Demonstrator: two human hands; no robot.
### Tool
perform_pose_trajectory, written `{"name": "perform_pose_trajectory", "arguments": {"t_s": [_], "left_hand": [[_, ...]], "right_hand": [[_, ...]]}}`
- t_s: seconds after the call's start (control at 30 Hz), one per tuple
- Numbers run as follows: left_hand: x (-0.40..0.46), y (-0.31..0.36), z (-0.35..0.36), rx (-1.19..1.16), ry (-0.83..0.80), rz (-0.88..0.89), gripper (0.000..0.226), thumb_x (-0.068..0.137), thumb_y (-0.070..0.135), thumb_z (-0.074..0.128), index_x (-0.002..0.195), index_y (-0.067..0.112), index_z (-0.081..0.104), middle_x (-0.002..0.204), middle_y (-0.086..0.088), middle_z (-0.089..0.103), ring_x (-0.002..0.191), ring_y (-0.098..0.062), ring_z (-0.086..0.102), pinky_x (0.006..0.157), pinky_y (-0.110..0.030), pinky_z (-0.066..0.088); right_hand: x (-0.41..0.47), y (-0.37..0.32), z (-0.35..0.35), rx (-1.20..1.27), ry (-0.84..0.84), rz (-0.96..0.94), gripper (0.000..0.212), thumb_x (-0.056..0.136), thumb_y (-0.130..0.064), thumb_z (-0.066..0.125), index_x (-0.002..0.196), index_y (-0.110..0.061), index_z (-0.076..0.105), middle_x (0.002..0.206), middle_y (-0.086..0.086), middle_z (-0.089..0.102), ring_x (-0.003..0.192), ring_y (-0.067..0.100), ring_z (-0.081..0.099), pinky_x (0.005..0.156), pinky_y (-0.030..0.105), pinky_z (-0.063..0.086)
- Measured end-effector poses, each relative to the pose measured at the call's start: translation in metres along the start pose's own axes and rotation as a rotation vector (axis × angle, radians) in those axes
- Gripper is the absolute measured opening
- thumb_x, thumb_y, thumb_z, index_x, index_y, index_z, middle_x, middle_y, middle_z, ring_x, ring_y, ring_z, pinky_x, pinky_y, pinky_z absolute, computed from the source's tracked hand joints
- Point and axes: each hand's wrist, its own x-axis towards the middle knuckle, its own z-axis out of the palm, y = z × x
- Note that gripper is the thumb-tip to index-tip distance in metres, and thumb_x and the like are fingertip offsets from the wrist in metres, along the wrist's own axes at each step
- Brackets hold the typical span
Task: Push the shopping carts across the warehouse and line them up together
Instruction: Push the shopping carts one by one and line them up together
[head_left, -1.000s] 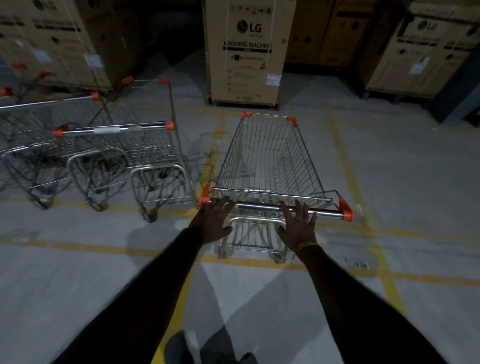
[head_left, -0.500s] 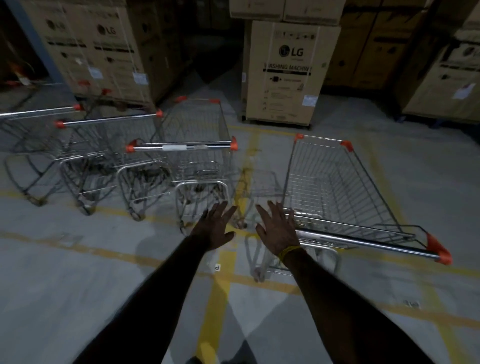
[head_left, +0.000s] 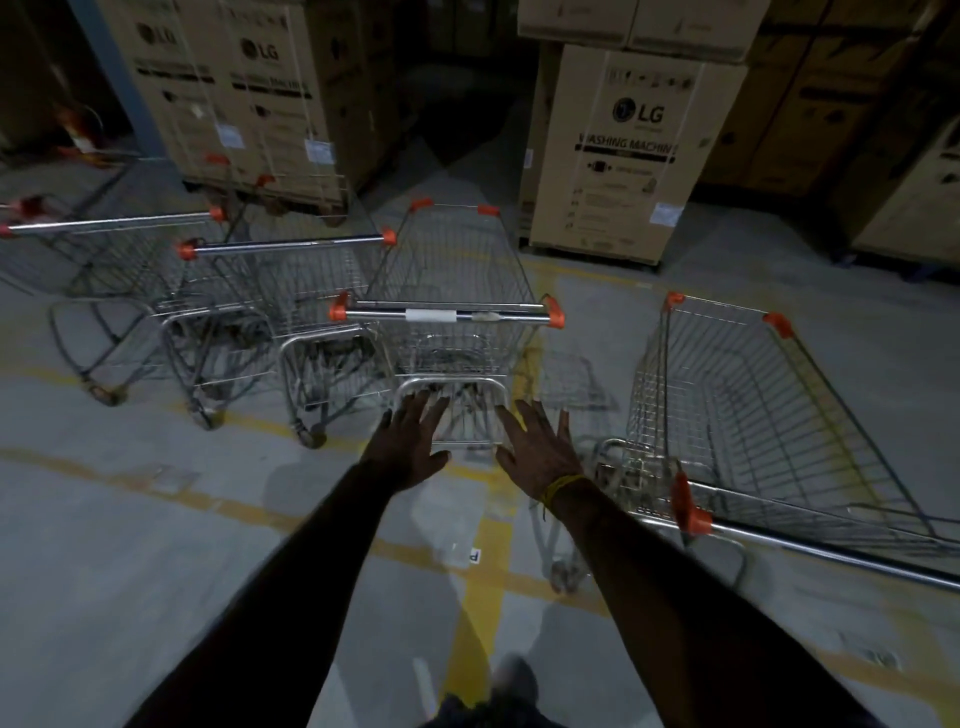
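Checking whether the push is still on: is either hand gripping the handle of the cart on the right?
No: both the left hand and right hand are open in the air, clear of the right cart's handle.

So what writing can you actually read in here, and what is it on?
"LG" on the right box.
"WASHING MACHINE" below it on the same box, first and last letters cut or blurred.
"LG" twice on the left boxes; the lines beneath are too blurred to read.
"P" on a small floor tag.
White stickers on the boxes and the tape on the cart handle: unreadable.
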Motion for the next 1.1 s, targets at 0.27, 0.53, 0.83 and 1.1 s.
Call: {"name": "perform_pose_trajectory", "arguments": {"t_s": [0.27, 0.53, 0.83, 1.1], "left_hand": [[0.066, -0.052, -0.008, 0.02, -0.001, -0.028, 0.085, 0.092, 0.049, 0.052, 0.154, 0.027, -0.003, 0.163, -0.006, -0.003, 0.15, -0.027, 0.0, 0.12, -0.047, 0.01], [0.159, -0.09, -0.02, 0.121, -0.014, -0.106, 0.082, 0.094, 0.053, 0.046, 0.154, 0.027, -0.004, 0.162, -0.006, -0.012, 0.15, -0.026, -0.007, 0.117, -0.051, -0.001], [0.231, -0.119, 0.001, 0.151, -0.026, -0.112, 0.097, 0.088, 0.06, 0.052, 0.149, 0.032, -0.018, 0.156, -0.004, -0.022, 0.148, -0.032, -0.011, 0.116, -0.058, -0.002], [0.277, -0.134, 0.01, 0.18, 0.028, -0.069, 0.111, 0.07, 0.075, 0.057, 0.152, 0.033, -0.006, 0.162, -0.013, 0.001, 0.147, -0.039, 0.004, 0.112, -0.06, -0.006]], "right_hand": [[0.094, 0.0, 0.009, -0.001, 0.0, 0.032, 0.069, 0.1, -0.046, 0.038, 0.156, -0.025, 0.003, 0.163, 0.008, 0.0, 0.15, 0.031, 0.001, 0.118, 0.057, -0.002], [0.205, 0.023, 0.009, 0.066, 0.024, 0.075, 0.077, 0.096, -0.044, 0.048, 0.156, -0.024, 0.005, 0.163, 0.012, -0.003, 0.149, 0.034, 0.004, 0.117, 0.055, 0.007], [0.274, 0.068, 0.035, -0.031, 0.109, 0.044, 0.093, 0.072, -0.039, 0.073, 0.151, -0.018, 0.03, 0.153, 0.024, 0.03, 0.141, 0.045, 0.029, 0.11, 0.062, 0.026], [0.312, 0.09, 0.027, -0.051, 0.213, 0.032, 0.087, 0.065, -0.02, 0.071, 0.146, -0.028, 0.041, 0.134, 0.017, 0.054, 0.128, 0.041, 0.046, 0.109, 0.057, 0.032]]}}
